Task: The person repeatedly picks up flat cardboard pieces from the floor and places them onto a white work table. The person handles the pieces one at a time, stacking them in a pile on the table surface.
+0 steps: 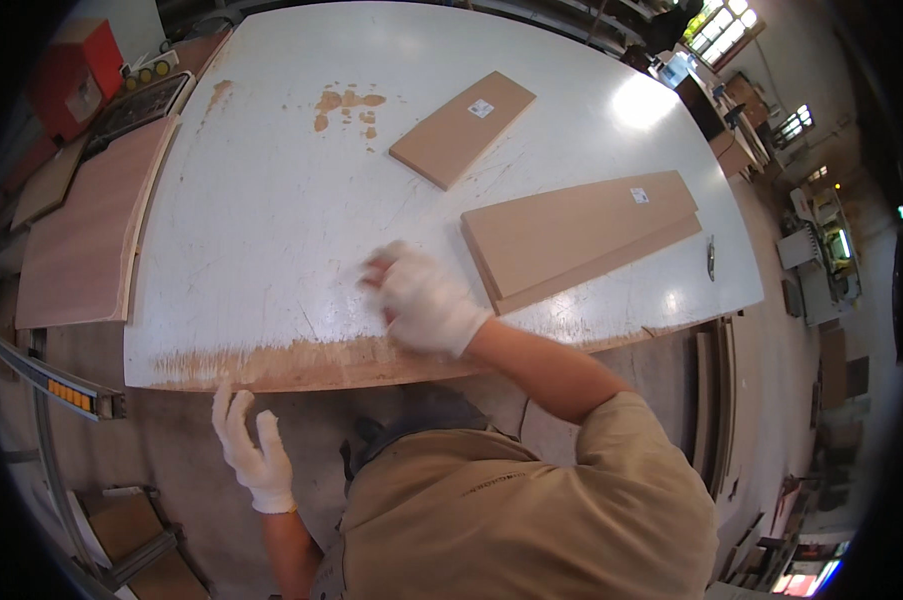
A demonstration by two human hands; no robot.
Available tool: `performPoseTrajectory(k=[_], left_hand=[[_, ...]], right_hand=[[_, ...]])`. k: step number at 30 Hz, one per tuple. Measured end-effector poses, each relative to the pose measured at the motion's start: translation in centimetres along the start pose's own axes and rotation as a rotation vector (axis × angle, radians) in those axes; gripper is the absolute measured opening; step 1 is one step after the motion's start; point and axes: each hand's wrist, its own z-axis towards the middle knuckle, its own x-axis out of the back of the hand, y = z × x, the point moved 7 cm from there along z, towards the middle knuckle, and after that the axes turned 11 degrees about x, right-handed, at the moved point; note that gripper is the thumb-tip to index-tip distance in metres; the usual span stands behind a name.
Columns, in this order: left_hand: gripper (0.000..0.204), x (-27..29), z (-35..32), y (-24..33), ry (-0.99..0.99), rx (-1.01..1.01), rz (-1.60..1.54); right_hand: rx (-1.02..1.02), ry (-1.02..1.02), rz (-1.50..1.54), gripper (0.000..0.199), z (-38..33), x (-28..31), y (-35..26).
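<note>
Both my hands wear white knit gloves. My left hand (251,450) hangs off the table's near edge at the left, fingers spread, holding nothing that I can see. Over the near part of the white worktable (261,220) is my right hand (419,300), its fingers smeared by motion. Whether anything is in it I cannot make out. To its right lie long brown boards (581,235), stacked slightly offset, with a small white label on top. Farther back, a shorter brown board (466,128) lies at an angle and carries a similar label.
A slim metallic tool (711,258) lies near the table's right edge. At the left stand large reddish wood panels (91,230) and a red box-shaped machine (76,75). A metal rail with yellow blocks (71,397) runs at lower left. More boards (716,400) stand below the table's right side.
</note>
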Motion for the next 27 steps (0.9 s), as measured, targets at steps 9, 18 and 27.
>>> performPoseTrajectory(k=[9, 18, 27], left_hand=[[0.037, -2.8, 1.7, 0.4, -0.096, -0.081, 0.1], [0.047, -9.5, 12.3, 4.7, -0.09, 0.068, 0.21], [0.084, -6.6, 9.1, 0.1, 0.325, 0.305, 0.642]], right_hand=[[-1.003, 0.142, -0.059, 0.062, -2.0, 4.7, 24.8], [-0.686, -0.069, -0.283, 0.069, 5.6, 0.0, 24.3], [0.133, -0.13, -0.039, 0.062, 8.2, -3.8, 0.4]])
